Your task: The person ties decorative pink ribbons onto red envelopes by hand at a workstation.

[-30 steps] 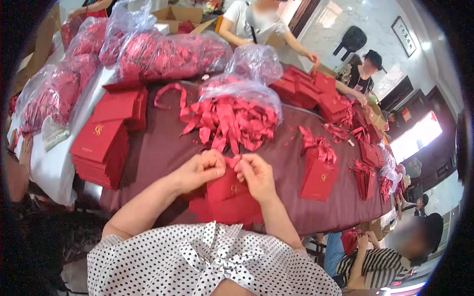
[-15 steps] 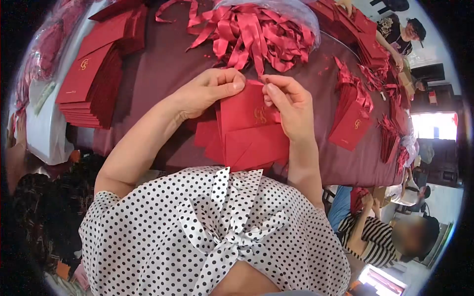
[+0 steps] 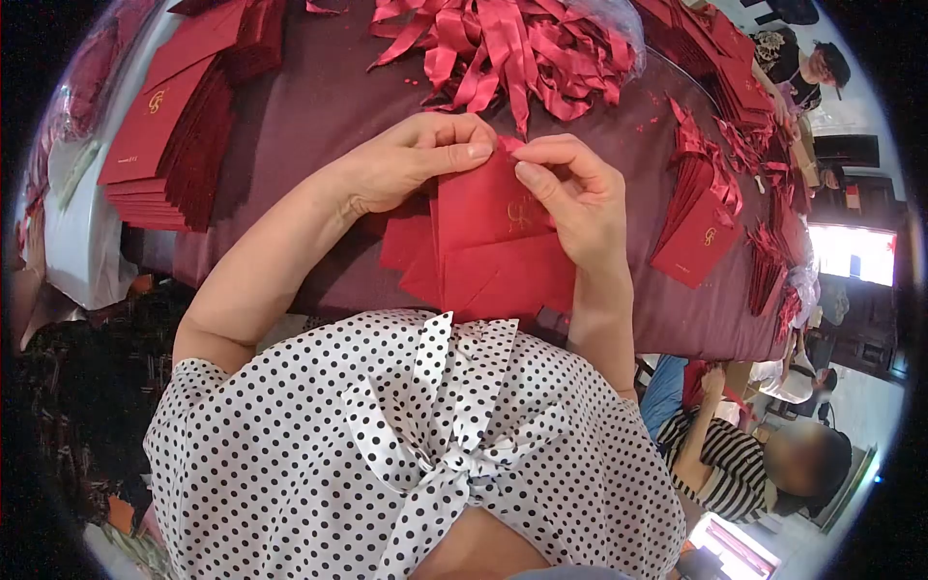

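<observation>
Drawn closer together, the left hand (image 3: pixel 419 161) and right hand (image 3: pixel 580 196) I monitor remotely pinch ribbon (image 3: pixel 507 145) atop a gold-monogrammed red packet (image 3: pixel 474 205) that an uneven tug could crease.

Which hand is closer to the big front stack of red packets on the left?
Left. The left hand is right of the stack, apart from it; the right hand is farther right, beyond the left hand.
</observation>
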The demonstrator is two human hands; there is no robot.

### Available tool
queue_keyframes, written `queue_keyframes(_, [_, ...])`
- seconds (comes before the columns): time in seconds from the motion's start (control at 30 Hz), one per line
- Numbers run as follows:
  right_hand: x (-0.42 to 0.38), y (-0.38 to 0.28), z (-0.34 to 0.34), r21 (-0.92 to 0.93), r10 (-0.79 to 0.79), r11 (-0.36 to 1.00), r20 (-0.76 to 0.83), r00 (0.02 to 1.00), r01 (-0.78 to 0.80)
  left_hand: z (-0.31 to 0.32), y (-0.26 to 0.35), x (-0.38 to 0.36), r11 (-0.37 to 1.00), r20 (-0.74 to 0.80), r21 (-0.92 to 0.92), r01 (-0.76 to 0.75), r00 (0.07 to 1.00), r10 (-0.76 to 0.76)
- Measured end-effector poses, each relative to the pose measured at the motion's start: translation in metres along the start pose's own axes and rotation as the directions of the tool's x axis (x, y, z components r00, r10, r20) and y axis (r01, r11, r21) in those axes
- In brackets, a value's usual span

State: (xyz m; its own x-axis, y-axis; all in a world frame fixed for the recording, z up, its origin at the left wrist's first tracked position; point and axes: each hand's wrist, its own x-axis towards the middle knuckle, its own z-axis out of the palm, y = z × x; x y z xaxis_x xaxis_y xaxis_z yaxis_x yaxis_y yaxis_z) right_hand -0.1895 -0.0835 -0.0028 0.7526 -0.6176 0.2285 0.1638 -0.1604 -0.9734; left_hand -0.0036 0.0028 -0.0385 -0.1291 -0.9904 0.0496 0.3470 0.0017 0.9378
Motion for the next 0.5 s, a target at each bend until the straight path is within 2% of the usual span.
queue_keyframes(0.07, [0.001, 0.0, 0.0, -0.158, -0.05, 0.986, 0.03, 0.998, 0.054, 0.003, 0.005, 0.001, 0.999, -0.025, -0.037, -0.003, 1.0, 0.002])
queue_keyframes(0.1, [0.0, -0.001, 0.0, -0.16, -0.051, 0.986, 0.03, 0.998, 0.055, 0.002, 0.003, 0.001, 0.999, -0.024, -0.037, -0.004, 1.0, 0.004])
queue_keyframes(0.17, [-0.002, -0.001, 0.0, -0.178, 0.015, 0.984, 0.029, 0.999, -0.009, -0.002, -0.003, 0.002, 0.998, -0.093, 0.039, -0.039, 0.995, 0.042])
queue_keyframes(0.27, [-0.004, -0.002, 0.003, -0.201, 0.108, 0.974, 0.006, 0.994, -0.105, -0.005, -0.01, 0.003, 0.998, -0.084, 0.007, -0.064, 0.994, 0.064])
queue_keyframes(0.3, [-0.004, -0.002, 0.004, -0.199, 0.108, 0.974, 0.005, 0.994, -0.105, -0.004, -0.008, 0.003, 0.998, -0.083, 0.007, -0.062, 0.995, 0.063])
queue_keyframes(0.37, [-0.003, -0.003, 0.006, -0.41, 0.032, 0.912, 0.02, 0.999, -0.021, -0.001, -0.006, 0.002, 0.997, -0.103, 0.031, -0.07, 0.992, 0.073])
queue_keyframes(0.5, [-0.003, -0.008, 0.014, -0.456, 0.009, 0.89, -0.018, 1.0, -0.017, 0.0, -0.005, 0.002, 0.992, -0.104, 0.073, -0.107, 0.988, 0.114])
